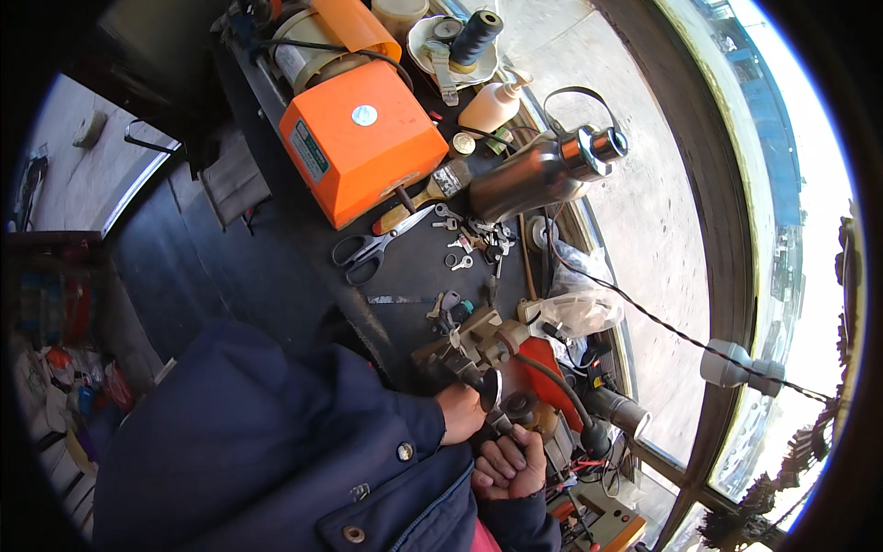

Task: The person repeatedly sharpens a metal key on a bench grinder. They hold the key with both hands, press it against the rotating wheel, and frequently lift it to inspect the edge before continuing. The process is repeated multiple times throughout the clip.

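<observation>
Both my hands are close together at a small bench machine [478,327] with metal jaws and a red panel [552,377]. My left hand [460,412] is closed in a fist beside a shiny round metal knob [493,386]; what lies inside its fingers is hidden. Just below and to the right, my right hand [508,465] has curled fingers, with thumb and forefinger gripping the end of a dark metal lever [499,420]. Several keys with grey and green heads [448,308] lie by the machine's jaws.
Farther along the dark bench lie loose keys [492,241], scissors [363,256] and a paintbrush [425,195]. An orange boxy machine [363,138] stands beyond them. A metal flask [533,175] and pump bottle [490,106] line the window side. A twisted cord [644,315] crosses toward a grey lamp holder [731,366].
</observation>
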